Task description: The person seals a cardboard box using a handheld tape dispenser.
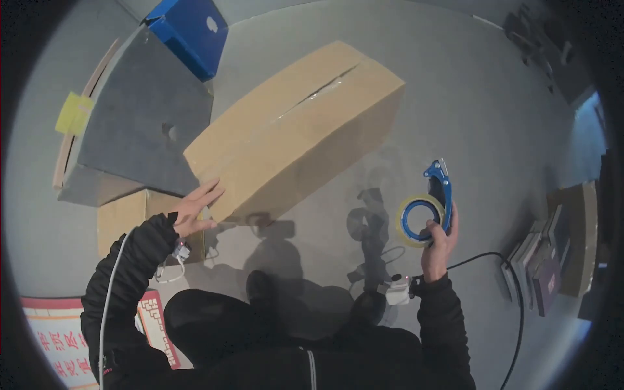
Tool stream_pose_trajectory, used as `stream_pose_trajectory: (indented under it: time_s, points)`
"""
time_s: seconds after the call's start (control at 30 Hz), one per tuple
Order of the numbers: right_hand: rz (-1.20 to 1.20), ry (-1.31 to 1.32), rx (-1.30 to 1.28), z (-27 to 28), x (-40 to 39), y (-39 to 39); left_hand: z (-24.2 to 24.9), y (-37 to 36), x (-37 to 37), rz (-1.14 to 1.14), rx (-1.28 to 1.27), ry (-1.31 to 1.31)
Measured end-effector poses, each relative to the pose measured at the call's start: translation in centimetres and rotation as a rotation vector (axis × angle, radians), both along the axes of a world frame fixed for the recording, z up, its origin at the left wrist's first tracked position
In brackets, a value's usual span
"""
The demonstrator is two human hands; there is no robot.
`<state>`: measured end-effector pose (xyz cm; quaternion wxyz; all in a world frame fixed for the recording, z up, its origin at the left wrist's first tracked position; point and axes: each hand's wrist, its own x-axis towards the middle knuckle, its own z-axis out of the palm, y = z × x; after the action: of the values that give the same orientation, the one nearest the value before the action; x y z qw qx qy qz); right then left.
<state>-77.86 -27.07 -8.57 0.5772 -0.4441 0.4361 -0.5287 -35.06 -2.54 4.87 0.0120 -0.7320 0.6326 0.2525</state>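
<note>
A long brown cardboard box (305,130) lies at a slant on the grey floor, with clear tape along the slit between its top flaps. Part of that slit gapes toward the far end. My left hand (195,209) rests at the box's near left corner, fingers spread over the edge and thumb lower at the end face. In my right hand (441,247) is a tape dispenser (444,195) with a blue handle and a roll of clear yellowish tape, held up to the right of the box and apart from it.
Left of the box stand a large dark grey box (143,117), a blue box (195,36) and a smaller cardboard box (123,221). Books (543,260) lean by another carton (577,237) on the right. A red-bordered poster (58,344) and cables are near me.
</note>
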Motion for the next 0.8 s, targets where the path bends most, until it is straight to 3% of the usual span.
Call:
stream_pose_trajectory:
  time_s: [0.07,0.17,0.23,0.3,0.4,0.5,0.6,0.67,0.8]
  points:
    - [0.066,0.015,-0.095,-0.4,-1.0,-0.8,-2.8,1.9,-2.5,-0.169,-0.166,-0.292]
    - [0.261,-0.048,-0.135,1.6,-2.3,-0.2,-7.9,4.2,-5.7,-0.241,-0.32,-0.537]
    - [0.352,-0.127,-0.118,2.4,-2.7,0.2,-10.1,4.3,-7.8,-0.228,-0.364,-0.559]
    - [0.433,-0.218,-0.076,1.9,-2.8,-3.6,-12.6,-0.3,-9.8,-0.189,-0.379,-0.52]
    - [0.623,-0.394,0.01,1.9,-3.0,-4.1,-13.3,-2.5,-14.3,-0.22,-0.691,-0.628]
    - [0.681,-0.41,0.043,4.1,-2.7,-3.9,-11.1,-4.7,-19.3,-0.157,-0.525,-0.6]
    - [0.655,-0.293,-0.069,6.1,-1.7,-3.2,-8.0,-6.3,-22.1,-0.095,-0.528,-0.494]
    - [0.591,-0.073,-0.35,6.9,-1.7,-2.7,-3.9,-6.2,-22.6,0.116,-0.409,0.082]
    - [0.632,0.126,-0.632,8.7,-0.6,-0.9,0.7,-6.3,-21.6,0.48,-0.412,0.772]
